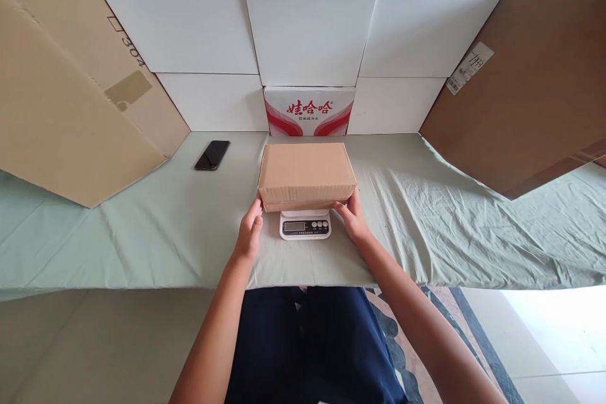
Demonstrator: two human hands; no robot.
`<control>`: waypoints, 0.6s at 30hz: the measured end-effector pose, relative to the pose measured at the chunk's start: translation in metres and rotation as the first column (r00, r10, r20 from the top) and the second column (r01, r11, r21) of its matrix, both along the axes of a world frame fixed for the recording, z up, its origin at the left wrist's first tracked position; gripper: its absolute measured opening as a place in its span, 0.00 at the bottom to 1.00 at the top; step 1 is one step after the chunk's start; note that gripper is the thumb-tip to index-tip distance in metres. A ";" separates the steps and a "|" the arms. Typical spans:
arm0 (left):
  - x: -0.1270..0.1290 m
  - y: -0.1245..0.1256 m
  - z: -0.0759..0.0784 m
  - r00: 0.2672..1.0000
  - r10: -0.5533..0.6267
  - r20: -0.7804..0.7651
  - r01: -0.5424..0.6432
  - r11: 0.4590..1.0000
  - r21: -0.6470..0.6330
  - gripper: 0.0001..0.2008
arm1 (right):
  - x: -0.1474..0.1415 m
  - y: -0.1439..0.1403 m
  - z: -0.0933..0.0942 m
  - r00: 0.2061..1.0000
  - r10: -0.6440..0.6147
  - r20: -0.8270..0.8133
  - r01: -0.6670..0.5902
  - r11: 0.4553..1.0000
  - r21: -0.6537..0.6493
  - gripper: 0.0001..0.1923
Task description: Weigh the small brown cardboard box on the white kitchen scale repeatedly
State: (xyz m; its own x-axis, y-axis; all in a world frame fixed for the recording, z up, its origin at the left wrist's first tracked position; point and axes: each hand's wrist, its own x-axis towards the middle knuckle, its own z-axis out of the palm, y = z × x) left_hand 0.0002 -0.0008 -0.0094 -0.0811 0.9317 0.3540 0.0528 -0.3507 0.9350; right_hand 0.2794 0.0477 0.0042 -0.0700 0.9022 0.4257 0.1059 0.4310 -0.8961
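Left hand (249,231) and right hand (353,218) grasp a rectangular brown cardboard box (307,167) between them, over a low white plastic scale (305,235), unreleased!

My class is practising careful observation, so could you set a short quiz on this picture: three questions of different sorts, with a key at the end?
1. True or false: in the picture, the dark phone lies to the left of the small brown carton.

2. Multiple choice: what shows just below the carton's front edge in the picture?
A) a drinking cup
B) a digital scale
C) a pair of scissors

3. Short answer: where do the left hand and the right hand touch the carton?

Key:
1. True.
2. B.
3. The left hand at its left end, the right hand at its right end, both near the front corners.
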 end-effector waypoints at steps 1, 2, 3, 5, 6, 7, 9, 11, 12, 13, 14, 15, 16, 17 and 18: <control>0.000 0.000 0.000 1.000 0.003 0.003 -0.003 1.000 0.004 0.43 | 0.000 0.000 0.000 1.000 0.002 -0.014 -0.002 1.000 0.000 0.38; 0.000 0.001 0.001 1.000 0.007 0.012 -0.007 1.000 0.011 0.43 | 0.002 0.000 -0.001 0.999 -0.011 -0.044 0.011 1.000 0.002 0.39; -0.001 0.001 0.002 1.000 0.014 0.026 -0.014 1.000 0.023 0.43 | 0.004 0.001 -0.002 0.995 -0.044 -0.088 0.045 0.999 0.010 0.40; -0.003 0.003 0.004 0.997 0.038 0.066 -0.041 0.998 0.049 0.41 | 0.012 0.007 -0.003 0.965 -0.166 -0.204 0.174 0.984 0.023 0.41; -0.005 0.004 0.005 0.994 0.055 0.090 -0.060 0.997 0.057 0.41 | 0.017 0.010 -0.003 0.933 -0.239 -0.269 0.252 0.968 0.015 0.41; -0.007 0.005 0.005 0.991 0.076 0.112 -0.083 0.995 0.060 0.40 | 0.023 0.015 -0.003 0.893 -0.302 -0.332 0.318 0.948 -0.008 0.41; -0.011 0.007 0.005 0.980 0.127 0.150 -0.136 0.989 0.054 0.39 | 0.034 0.024 -0.005 0.812 -0.387 -0.437 0.390 0.917 -0.087 0.41; -0.013 0.009 0.004 0.970 0.164 0.179 -0.174 0.984 0.041 0.39 | 0.041 0.031 -0.008 0.768 -0.416 -0.487 0.399 0.906 -0.143 0.41; -0.014 0.010 0.003 0.967 0.174 0.188 -0.183 0.982 0.034 0.39 | 0.043 0.033 -0.011 0.771 -0.412 -0.486 0.395 0.907 -0.143 0.41; -0.014 0.011 0.002 0.965 0.177 0.191 -0.186 0.982 0.027 0.39 | 0.043 0.034 -0.013 0.783 -0.403 -0.473 0.392 0.911 -0.128 0.41; -0.014 0.011 0.002 0.966 0.174 0.189 -0.181 0.983 0.019 0.39 | 0.043 0.035 -0.015 0.802 -0.389 -0.454 0.386 0.917 -0.103 0.41; -0.014 0.012 0.001 0.969 0.169 0.182 -0.174 0.985 0.011 0.38 | 0.041 0.035 -0.017 0.819 -0.374 -0.436 0.379 0.922 -0.078 0.40; -0.014 0.012 0.001 0.971 0.165 0.173 -0.168 0.986 0.004 0.38 | 0.039 0.035 -0.018 0.830 -0.362 -0.424 0.374 0.925 -0.058 0.39; -0.013 0.013 0.001 0.974 0.159 0.162 -0.161 0.987 -0.001 0.37 | 0.037 0.034 -0.019 0.837 -0.354 -0.417 0.370 0.928 -0.046 0.39; -0.013 0.013 0.001 0.977 0.149 0.152 -0.150 0.989 -0.004 0.37 | 0.034 0.033 -0.018 0.839 -0.351 -0.416 0.368 0.929 -0.042 0.38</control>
State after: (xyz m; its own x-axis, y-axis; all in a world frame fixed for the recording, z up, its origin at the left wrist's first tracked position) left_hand -0.0130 0.0121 -0.0083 -0.2729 0.9022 0.3340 -0.0369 -0.3567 0.9335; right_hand 0.3139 0.0806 -0.0140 0.4437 0.8126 0.3778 -0.1120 0.4685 -0.8763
